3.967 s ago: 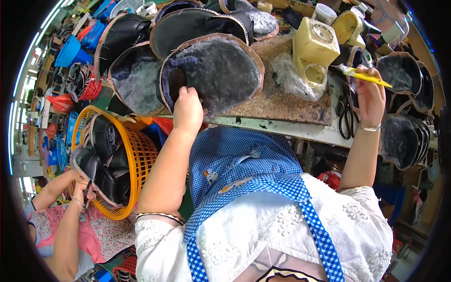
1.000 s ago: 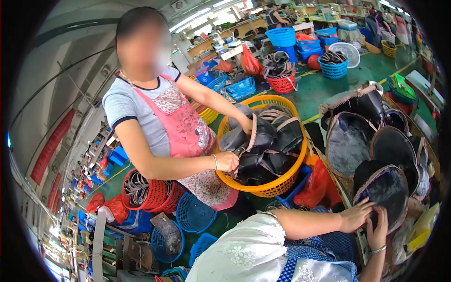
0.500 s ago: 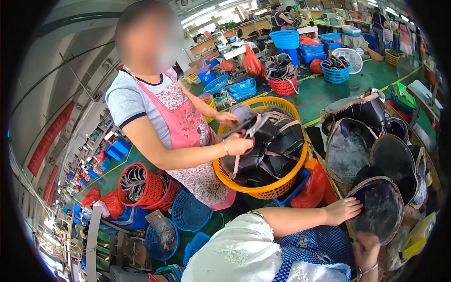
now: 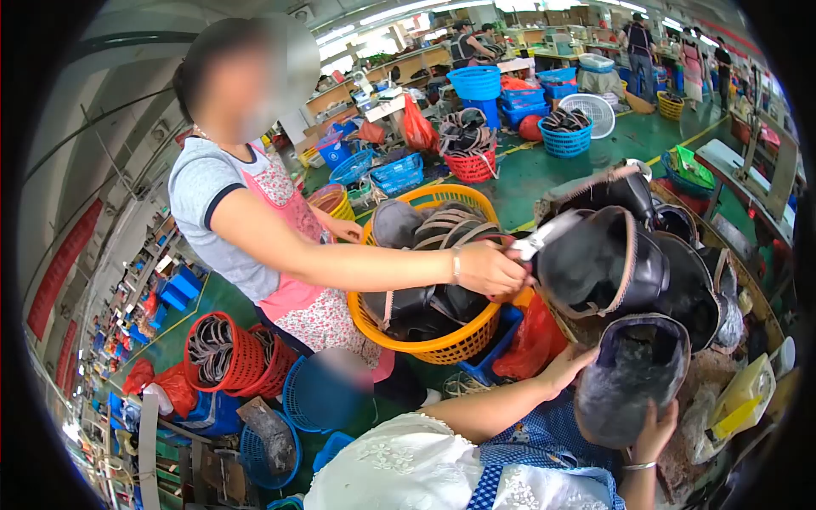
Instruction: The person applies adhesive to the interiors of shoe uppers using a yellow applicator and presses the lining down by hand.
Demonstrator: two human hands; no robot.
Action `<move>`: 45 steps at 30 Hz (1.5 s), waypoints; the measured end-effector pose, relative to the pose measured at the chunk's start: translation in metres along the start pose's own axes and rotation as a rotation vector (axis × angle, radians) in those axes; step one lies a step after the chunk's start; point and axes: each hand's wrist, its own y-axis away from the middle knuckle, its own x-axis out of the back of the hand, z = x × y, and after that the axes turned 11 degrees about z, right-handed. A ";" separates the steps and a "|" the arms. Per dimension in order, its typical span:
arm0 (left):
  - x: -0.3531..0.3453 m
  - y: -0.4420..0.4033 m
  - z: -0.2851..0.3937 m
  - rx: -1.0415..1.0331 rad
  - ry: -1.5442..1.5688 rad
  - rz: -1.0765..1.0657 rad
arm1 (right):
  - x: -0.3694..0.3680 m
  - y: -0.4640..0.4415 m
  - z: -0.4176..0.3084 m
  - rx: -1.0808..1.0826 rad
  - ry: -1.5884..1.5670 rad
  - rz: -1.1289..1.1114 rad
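My left hand (image 4: 568, 371) holds the left edge of a dark shoe piece (image 4: 627, 387) with a fuzzy grey face. From below, my right hand (image 4: 654, 432) grips the same piece, its fingers on the lower edge. The piece is tilted toward me above the worktable's edge. Just beyond it, more black shoe pieces (image 4: 684, 285) are heaped. A co-worker's hand (image 4: 493, 270) holds scissors (image 4: 548, 235) beside a black shoe piece (image 4: 586, 262) with a stitched pink edge.
A co-worker in a pink apron (image 4: 293, 212) stands at the left by an orange basket (image 4: 425, 347) of black shoe pieces. A red bag (image 4: 531, 340) hangs by the table. At the right is a yellowish container (image 4: 748, 395) with a yellow-handled brush (image 4: 735, 418).
My hands have the shoe piece raised and turned nearer to me. The co-worker's hand with scissors has reached from the basket to the heap, where a pink-edged piece now stands. The view has shifted.
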 end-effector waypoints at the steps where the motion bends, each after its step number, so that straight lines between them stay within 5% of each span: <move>1: 0.001 0.000 -0.004 0.097 -0.113 -0.091 | 0.000 0.014 0.011 0.064 0.065 -0.040; 4: -0.002 0.009 0.012 -0.720 -0.787 0.038 | 0.000 0.043 -0.004 0.164 0.281 -0.293; 5: -0.004 0.008 0.015 -0.779 -0.828 0.020 | 0.000 0.046 -0.002 0.155 0.218 -0.288; 8: -0.005 0.003 0.020 -0.871 -0.991 -0.001 | 0.006 0.017 -0.048 -0.501 0.728 -0.960; 11: -0.013 -0.002 0.044 -1.054 -1.055 -0.060 | 0.008 0.021 -0.098 0.442 0.545 -0.983; 12: -0.017 -0.003 0.046 -1.158 -1.063 -0.076 | 0.001 0.023 -0.126 0.291 0.548 -0.810; 15: -0.031 -0.008 0.057 -1.167 -1.134 -0.103 | -0.024 -0.001 -0.134 0.954 0.782 -0.366; 19: -0.044 -0.040 0.044 -1.193 -1.075 -0.099 | -0.021 -0.047 -0.014 0.691 1.057 -0.440; 21: -0.050 -0.054 0.039 -1.182 -1.017 -0.074 | -0.024 -0.054 -0.006 0.750 1.058 -0.365; 29: -0.047 -0.074 0.029 -1.094 -0.875 -0.179 | 0.001 -0.008 -0.042 0.820 0.786 -0.693; 31: -0.049 -0.056 0.045 -1.033 -0.796 -0.226 | 0.035 -0.010 -0.010 0.413 0.304 -0.562; 32: -0.051 -0.045 0.053 -0.963 -0.747 -0.270 | 0.034 0.005 -0.015 0.243 0.090 -0.232; 35: -0.049 -0.018 0.056 -0.840 -0.646 -0.256 | 0.040 0.020 -0.023 0.324 -0.042 0.384; 37: -0.044 -0.002 0.042 -0.701 -0.499 -0.179 | 0.050 0.021 -0.022 0.157 -0.076 0.189; 39: -0.045 0.021 0.041 -0.847 -0.621 -0.116 | 0.039 0.030 -0.057 -0.474 -0.141 0.122; 41: -0.030 0.041 0.016 -0.527 -0.877 -0.035 | 0.033 0.031 -0.054 -0.308 -0.184 0.137; 42: -0.034 0.037 0.002 -0.692 -0.355 -0.090 | 0.038 0.026 -0.061 -0.343 -0.333 0.112; 43: -0.044 0.046 0.007 -0.822 -0.458 -0.136 | 0.053 0.026 -0.062 -0.333 -0.091 0.120; 44: -0.054 0.057 0.011 -0.958 -0.550 -0.174 | 0.062 0.029 -0.043 -0.268 -0.166 0.141; 45: -0.061 0.067 0.019 -0.893 -0.665 -0.279 | 0.070 0.032 -0.049 0.078 -0.178 0.271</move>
